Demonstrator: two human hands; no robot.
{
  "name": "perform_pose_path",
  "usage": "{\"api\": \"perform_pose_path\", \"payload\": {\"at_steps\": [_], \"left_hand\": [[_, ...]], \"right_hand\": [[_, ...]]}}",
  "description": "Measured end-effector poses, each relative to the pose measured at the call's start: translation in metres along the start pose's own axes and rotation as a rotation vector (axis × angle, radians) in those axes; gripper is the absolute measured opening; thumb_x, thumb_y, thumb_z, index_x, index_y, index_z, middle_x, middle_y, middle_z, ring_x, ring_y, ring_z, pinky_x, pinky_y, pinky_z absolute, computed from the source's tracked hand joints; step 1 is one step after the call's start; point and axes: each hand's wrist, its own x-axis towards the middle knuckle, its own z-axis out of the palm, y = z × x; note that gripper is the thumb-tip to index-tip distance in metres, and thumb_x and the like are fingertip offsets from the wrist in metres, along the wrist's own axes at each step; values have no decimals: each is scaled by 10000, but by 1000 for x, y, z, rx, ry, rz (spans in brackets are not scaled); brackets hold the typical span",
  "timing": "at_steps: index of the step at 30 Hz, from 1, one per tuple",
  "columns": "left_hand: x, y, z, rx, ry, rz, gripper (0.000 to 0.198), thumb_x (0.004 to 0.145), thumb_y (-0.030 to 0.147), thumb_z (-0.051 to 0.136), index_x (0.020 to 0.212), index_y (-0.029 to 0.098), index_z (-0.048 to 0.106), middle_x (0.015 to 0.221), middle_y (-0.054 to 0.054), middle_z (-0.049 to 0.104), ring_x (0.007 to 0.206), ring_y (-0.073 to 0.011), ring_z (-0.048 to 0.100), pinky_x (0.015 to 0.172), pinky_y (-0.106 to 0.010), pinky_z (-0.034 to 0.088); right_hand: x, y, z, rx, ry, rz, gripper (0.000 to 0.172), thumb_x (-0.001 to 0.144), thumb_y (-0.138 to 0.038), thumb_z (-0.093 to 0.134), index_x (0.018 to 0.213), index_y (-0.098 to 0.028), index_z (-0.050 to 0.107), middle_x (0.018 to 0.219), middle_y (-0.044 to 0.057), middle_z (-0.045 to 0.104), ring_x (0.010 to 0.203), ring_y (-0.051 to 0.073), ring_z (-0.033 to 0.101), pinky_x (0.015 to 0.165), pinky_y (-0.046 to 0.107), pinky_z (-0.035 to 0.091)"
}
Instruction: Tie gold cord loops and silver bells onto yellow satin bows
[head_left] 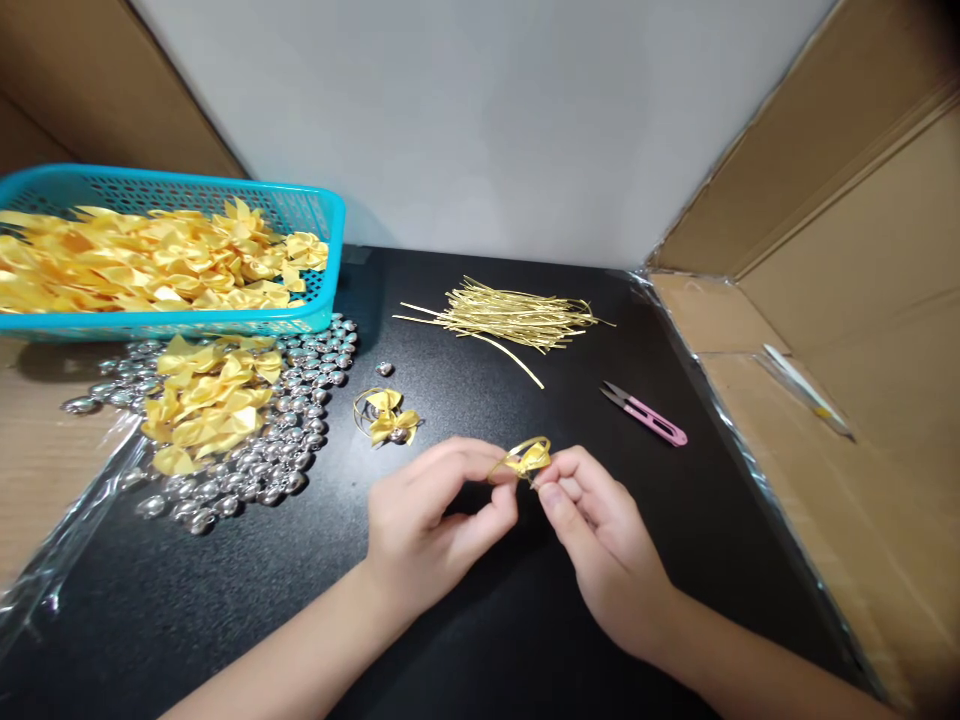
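Note:
Between my two hands is a yellow ribbon bow [531,459] with a loop of gold cord [536,442] arching over it. My left hand [442,505] is closed, its thumb and forefinger pinching the bow's left side and the cord. With thumb and fingertips together, my right hand [600,545] grips the right side, where a small end pokes out below the bow. Whether a bell hangs there is hidden by my fingers. Left of my left hand lie bows with cord loops and small silver bells [394,425] on the black table.
A turquoise basket [337,250] full of yellow bows stands at the back left. Silver bells [259,475] surround a pile of bows [210,400]. Gold cords [517,315] lie in the middle, pink thread snips [645,412] to the right. Cardboard [847,200] walls the right side.

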Motion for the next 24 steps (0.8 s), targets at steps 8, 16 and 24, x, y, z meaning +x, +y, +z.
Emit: {"api": "perform_pose_path", "payload": {"at_steps": [8,16,24], "left_hand": [[-1,0,2,-79,-15,-93,162,721,10,682,740,171,666,718,-34,761,661,-140,729,655,-218,600],[-2,1,2,-133,-40,-159,165,712,4,672,732,168,664,717,-26,751,657,-133,723,665,-219,592],[1,5,3,-176,-88,-158,136,717,18,668,702,153,665,686,-36,743,628,-126,716,641,-192,576]], "right_hand": [[-1,4,2,22,19,-13,206,972,-354,447,856,-202,523,592,-56,425,498,92,361,476,222,304],[5,-5,1,137,172,-103,192,778,-158,630,790,-218,448,534,-123,265,451,51,229,424,171,211],[14,-1,-1,317,32,19,193,807,-257,663,955,-199,555,566,-103,341,496,56,273,472,177,282]]}}
